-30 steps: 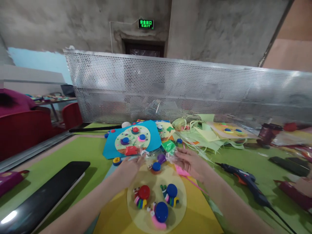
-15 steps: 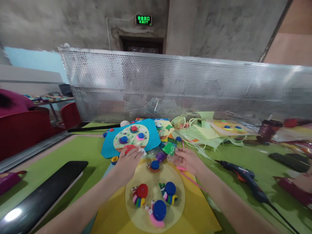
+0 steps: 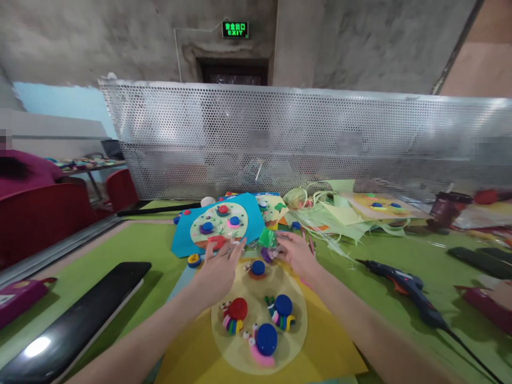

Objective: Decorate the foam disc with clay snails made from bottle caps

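Past the yellow card [image 3: 186, 354] on the green worktop [image 3: 154, 240], the right hand [image 3: 299, 255] pinches a green plastic packet [image 3: 266, 238], likely light, squishy and best held by its edge, while the left hand [image 3: 218, 273] spreads its fingers by a red plastic packet [image 3: 217, 241].

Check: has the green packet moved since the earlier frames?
Yes, the green packet has shifted left, judged against the farthest blue cap on the yellow board.

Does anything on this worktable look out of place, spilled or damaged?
The pale green paper scraps look untidy: they lie in a loose, curling tangle beyond the glue gun, unlike the flat blue sheet. I see no spill or clear damage.
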Available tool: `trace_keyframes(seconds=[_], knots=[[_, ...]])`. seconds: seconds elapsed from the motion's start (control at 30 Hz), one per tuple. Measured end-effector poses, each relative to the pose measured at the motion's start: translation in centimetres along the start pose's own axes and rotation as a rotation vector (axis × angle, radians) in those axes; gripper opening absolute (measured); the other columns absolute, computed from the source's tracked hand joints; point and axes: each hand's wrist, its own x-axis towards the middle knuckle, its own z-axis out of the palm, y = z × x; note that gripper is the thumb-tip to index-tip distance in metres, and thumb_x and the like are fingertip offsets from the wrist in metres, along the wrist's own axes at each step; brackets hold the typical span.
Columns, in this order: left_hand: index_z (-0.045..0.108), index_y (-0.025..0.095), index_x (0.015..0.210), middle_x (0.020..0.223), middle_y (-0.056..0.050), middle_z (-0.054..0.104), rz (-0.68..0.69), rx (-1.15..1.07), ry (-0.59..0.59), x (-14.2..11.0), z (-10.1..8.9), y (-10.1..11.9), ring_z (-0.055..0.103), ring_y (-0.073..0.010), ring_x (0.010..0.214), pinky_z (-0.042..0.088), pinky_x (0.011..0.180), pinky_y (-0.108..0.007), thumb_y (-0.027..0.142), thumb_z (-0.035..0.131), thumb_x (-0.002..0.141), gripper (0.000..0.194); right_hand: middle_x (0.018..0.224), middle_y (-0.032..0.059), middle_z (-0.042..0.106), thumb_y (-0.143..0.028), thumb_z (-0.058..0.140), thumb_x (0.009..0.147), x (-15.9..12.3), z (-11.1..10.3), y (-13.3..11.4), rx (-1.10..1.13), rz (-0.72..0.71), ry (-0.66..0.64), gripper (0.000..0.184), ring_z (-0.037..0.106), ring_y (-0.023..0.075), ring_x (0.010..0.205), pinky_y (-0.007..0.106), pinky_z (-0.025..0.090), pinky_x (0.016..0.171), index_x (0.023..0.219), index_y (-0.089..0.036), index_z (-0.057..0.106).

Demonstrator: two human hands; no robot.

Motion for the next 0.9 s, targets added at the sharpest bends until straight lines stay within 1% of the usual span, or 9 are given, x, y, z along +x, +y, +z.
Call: trace_keyframes(seconds=[0.07,0.13,0.23,0.3,0.37,0.47,0.6,0.77,0.9], knots=[[0.048,0.012,0.122,0.113,-0.016,0.063,-0.037,-0.043,0.060,-0.2,-0.5,0.5,0.053,-0.0284,0.113,0.029,0.100,-0.054,0.010,0.034,0.085,0.040,0.063,-0.0045,0.061,-0.020,0.069,0.067,-0.5,-0.3,-0.3,-0.041,-0.055,0.017,0.019,0.062,0.0104,0.055,0.024,0.054,0.059,0.080,-0.019,0.054],[0.055,0.016,0.104,0.096,-0.009,0.067,-0.057,-0.086,0.107,-0.4,-1.1,1.3,0.059,-0.0252,0.098,0.034,0.095,-0.049,0.025,0.036,0.091,0.025,0.064,-0.0041,0.061,-0.025,0.070,0.067,-1.9,0.0,-0.8,-0.101,-0.086,-0.014,0.024,0.063,0.0123,0.058,0.026,0.054,0.061,0.084,-0.019,0.056],[0.055,0.019,0.079,0.075,-0.003,0.063,0.008,-0.145,0.151,-1.1,-1.9,2.8,0.060,-0.0208,0.078,0.039,0.086,-0.042,0.040,0.042,0.090,0.027,0.066,-0.0019,0.063,-0.029,0.073,0.064,-4.9,1.6,-1.2,-0.211,-0.083,-0.117,0.029,0.063,0.0150,0.059,0.029,0.054,0.059,0.084,-0.017,0.057],[0.053,0.019,0.072,0.069,-0.002,0.062,0.072,-0.192,0.213,-1.4,-2.2,3.4,0.058,-0.0205,0.074,0.039,0.080,-0.040,0.038,0.046,0.088,0.026,0.061,-0.0025,0.062,-0.033,0.072,0.066,-6.7,2.7,-1.2,-0.255,-0.078,-0.179,0.030,0.062,0.0152,0.058,0.028,0.052,0.056,0.083,-0.018,0.053],[0.053,0.018,0.072,0.069,-0.003,0.062,0.097,-0.222,0.253,-1.7,-2.3,3.6,0.058,-0.0205,0.073,0.037,0.078,-0.039,0.027,0.043,0.089,0.021,0.062,-0.0043,0.059,-0.037,0.069,0.069,-7.8,3.3,-1.2,-0.269,-0.100,-0.207,0.030,0.061,0.0143,0.062,0.027,0.052,0.060,0.083,-0.020,0.049],[0.056,0.018,0.079,0.076,-0.003,0.064,0.101,-0.253,0.246,-1.9,-2.3,3.5,0.058,-0.0204,0.076,0.035,0.076,-0.039,0.016,0.039,0.088,0.019,0.070,-0.0037,0.056,-0.040,0.065,0.070,-8.3,3.3,-1.2,-0.327,-0.188,-0.206,0.030,0.059,0.0140,0.071,0.027,0.051,0.065,0.080,-0.021,0.044],[0.055,0.019,0.074,0.072,0.001,0.063,0.090,-0.328,0.241,-2.2,-2.7,3.9,0.055,-0.0162,0.069,0.034,0.071,-0.033,0.016,0.043,0.089,0.020,0.078,0.0008,0.053,-0.040,0.054,0.079,-8.4,2.8,-1.2,-0.617,-0.331,-0.297,0.022,0.055,0.0173,0.082,0.026,0.046,0.064,0.075,-0.020,0.046],[0.042,0.017,0.057,0.058,0.005,0.051,0.055,-0.420,0.211,-2.7,-3.0,4.8,0.046,-0.0119,0.057,0.031,0.063,-0.028,0.016,0.044,0.085,0.029,0.081,0.0014,0.052,-0.037,0.039,0.090,-9.2,2.2,-1.5,-0.789,-0.352,-0.452,0.021,0.051,0.0167,0.079,0.028,0.041,0.066,0.079,-0.020,0.045],[0.038,0.017,0.056,0.056,0.008,0.044,0.031,-0.520,0.147,-2.8,-2.8,5.1,0.041,-0.0094,0.053,0.032,0.065,-0.028,0.016,0.050,0.079,0.026,0.080,-0.0002,0.048,-0.034,0.039,0.092,-9.8,1.4,-2.3,-0.951,-0.384,-0.546,0.020,0.047,0.0156,0.076,0.027,0.038,0.067,0.077,-0.021,0.041]])
